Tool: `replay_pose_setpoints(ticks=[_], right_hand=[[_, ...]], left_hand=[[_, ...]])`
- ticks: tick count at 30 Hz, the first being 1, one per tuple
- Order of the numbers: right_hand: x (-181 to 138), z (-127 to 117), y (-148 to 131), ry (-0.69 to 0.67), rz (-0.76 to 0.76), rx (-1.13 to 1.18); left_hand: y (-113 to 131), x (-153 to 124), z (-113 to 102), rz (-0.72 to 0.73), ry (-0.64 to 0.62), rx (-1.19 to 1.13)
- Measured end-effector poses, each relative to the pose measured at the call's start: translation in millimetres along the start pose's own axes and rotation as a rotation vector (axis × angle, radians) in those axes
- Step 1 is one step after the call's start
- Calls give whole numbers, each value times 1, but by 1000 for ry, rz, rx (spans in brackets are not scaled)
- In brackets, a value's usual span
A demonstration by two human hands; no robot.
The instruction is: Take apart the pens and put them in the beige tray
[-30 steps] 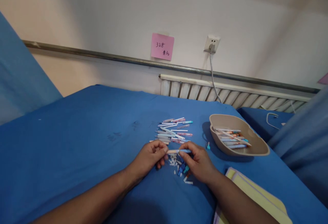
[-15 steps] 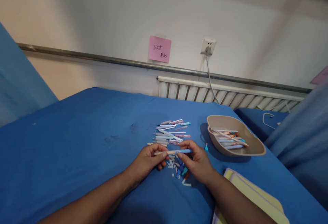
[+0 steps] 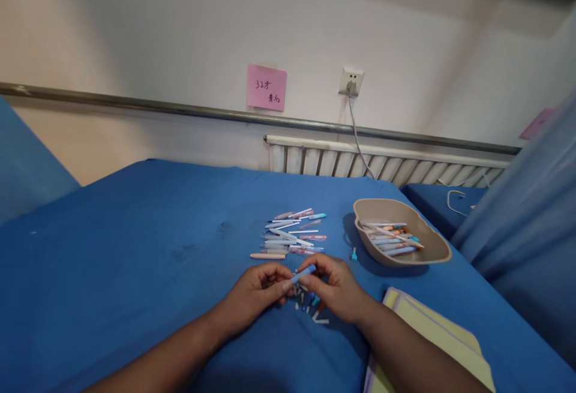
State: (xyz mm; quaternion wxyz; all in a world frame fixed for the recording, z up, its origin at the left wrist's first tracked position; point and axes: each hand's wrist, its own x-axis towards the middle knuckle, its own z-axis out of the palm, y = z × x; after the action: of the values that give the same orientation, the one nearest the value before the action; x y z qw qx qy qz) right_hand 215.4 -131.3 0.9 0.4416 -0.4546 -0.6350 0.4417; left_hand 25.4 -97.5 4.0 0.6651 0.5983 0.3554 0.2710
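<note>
A light-blue pen barrel [image 3: 302,274] is pinched between both my hands, tilted with its darker blue end up to the right. My left hand [image 3: 261,291] is closed on its lower end. The fingers of my right hand [image 3: 337,290] are closed near its upper end. Small white and blue pen parts [image 3: 302,300] lie on the blue cover below, partly hidden by my right hand. Just beyond my hands is a loose pile of pen barrels and white refills [image 3: 292,237]. A peach pen barrel [image 3: 267,255] lies at the near edge of that pile.
A beige bin [image 3: 432,243] holding several pens [image 3: 396,240] stands to the right on the blue-covered table [image 3: 135,273]. A small teal part [image 3: 354,254] lies beside it. A folded yellow cloth [image 3: 432,333] is under my right forearm. Behind are a radiator [image 3: 324,159] and wall rail [image 3: 180,107].
The peach-and-blue pen lay level between my hands; now only a blue part shows there, tilted up to the right. My hands are closer together. The camera view has shifted slightly.
</note>
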Motion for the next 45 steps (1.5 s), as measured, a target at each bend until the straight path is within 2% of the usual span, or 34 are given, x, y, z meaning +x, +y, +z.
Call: replay_pose_setpoints(ticks=[2, 4, 9, 11, 14, 18, 21, 23, 25, 28, 30, 33, 45], right_hand=[[2, -10, 3, 59, 15, -19], [4, -22, 6, 37, 51, -35], [-2, -42, 10, -334, 189, 8], [-6, -44, 8, -402, 184, -41], [-11, -43, 4, -415, 70, -287], [-13, -39, 3, -408, -84, -533], [-12, -36, 5, -391, -94, -542], [-10, -37, 8, -381, -30, -425], [-6, -40, 11, -333, 53, -203], [1, -47, 11, -165, 86, 77], [4, -50, 10, -56, 58, 120], [5, -50, 6, 13, 27, 98], [1, -42, 6, 24, -75, -106]], left_hand=[[3, 1, -1, -8, 46, -11], [5, 3, -4, -25, 93, -32], [4, 6, -9, -61, 104, -87], [2, 7, -10, -45, 98, -111], [2, 6, -9, -43, 92, -139], [5, 5, -6, -34, 116, -162], [5, 5, -6, -40, 122, -143], [4, 5, -6, -34, 112, -117], [1, 5, -7, -26, 110, -78], [-1, 6, -7, -16, 124, -22], [-2, 6, -7, -9, 120, 12], [-2, 5, -6, 22, 90, 65], [5, 1, -3, 69, 42, 247]])
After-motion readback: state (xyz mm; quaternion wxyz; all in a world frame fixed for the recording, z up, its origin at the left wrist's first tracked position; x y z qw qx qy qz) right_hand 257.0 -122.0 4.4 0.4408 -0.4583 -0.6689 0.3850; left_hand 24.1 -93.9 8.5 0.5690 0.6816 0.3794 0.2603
